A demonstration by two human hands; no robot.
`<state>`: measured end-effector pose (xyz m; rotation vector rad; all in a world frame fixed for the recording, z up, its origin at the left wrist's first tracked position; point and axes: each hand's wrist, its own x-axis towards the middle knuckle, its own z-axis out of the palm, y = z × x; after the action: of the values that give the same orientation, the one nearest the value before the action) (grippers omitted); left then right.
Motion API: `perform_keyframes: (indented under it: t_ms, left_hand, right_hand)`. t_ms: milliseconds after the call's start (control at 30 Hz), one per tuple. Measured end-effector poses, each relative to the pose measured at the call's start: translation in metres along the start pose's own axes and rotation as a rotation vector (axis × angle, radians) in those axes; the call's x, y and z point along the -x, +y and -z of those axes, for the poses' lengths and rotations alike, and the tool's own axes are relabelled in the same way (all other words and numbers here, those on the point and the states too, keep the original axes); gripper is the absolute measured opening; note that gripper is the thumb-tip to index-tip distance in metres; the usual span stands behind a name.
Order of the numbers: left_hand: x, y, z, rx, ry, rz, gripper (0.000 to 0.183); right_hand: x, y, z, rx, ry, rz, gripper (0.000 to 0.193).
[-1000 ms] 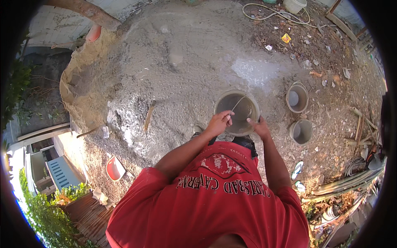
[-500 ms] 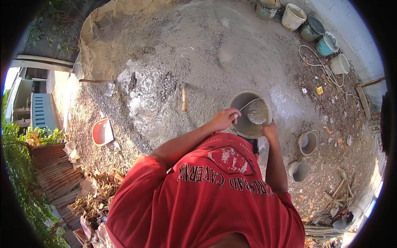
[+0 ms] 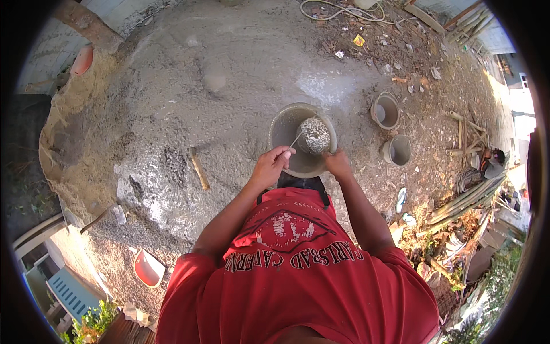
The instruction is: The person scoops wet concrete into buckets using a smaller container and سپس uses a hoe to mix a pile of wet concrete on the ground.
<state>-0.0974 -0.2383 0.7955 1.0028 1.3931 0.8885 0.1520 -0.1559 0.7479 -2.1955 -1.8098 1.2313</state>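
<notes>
In front of my waist hangs or stands a grey, cement-crusted bucket, tilted so its mouth faces up toward me; I cannot tell whether its base touches the ground. Wet grey concrete mix lies in it. My left hand is closed round the bucket's thin wire handle, at the near left side. At the near right, my right hand grips the rim, its fingertips partly hidden. Wet concrete spreads over the ground to the left, with a wooden tool handle sticking out of it.
Two small grey buckets lie to the right. A red scoop and another long-handled tool are at lower left. A pale hose curls at the far side. Sticks and poles pile up at right, near slippers.
My view and body have turned to the right, so the ground and tools have swung round in the picture. Both hands keep their hold on the bucket.
</notes>
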Motion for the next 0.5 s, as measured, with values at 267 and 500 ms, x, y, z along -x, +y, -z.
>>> perform_keyframes:
  t_ms: [267, 500]
  left_hand:
    - [-0.037, -0.062, 0.0, 0.058, 0.279, 0.309, 0.03]
    - [-0.13, -0.284, -0.068, 0.281, 0.467, 0.635, 0.025]
  right_hand:
    - [-0.105, 0.019, -0.083, 0.037, -0.417, 0.1, 0.078]
    - [-0.237, 0.173, -0.183, -0.025, -0.569, -0.072, 0.079]
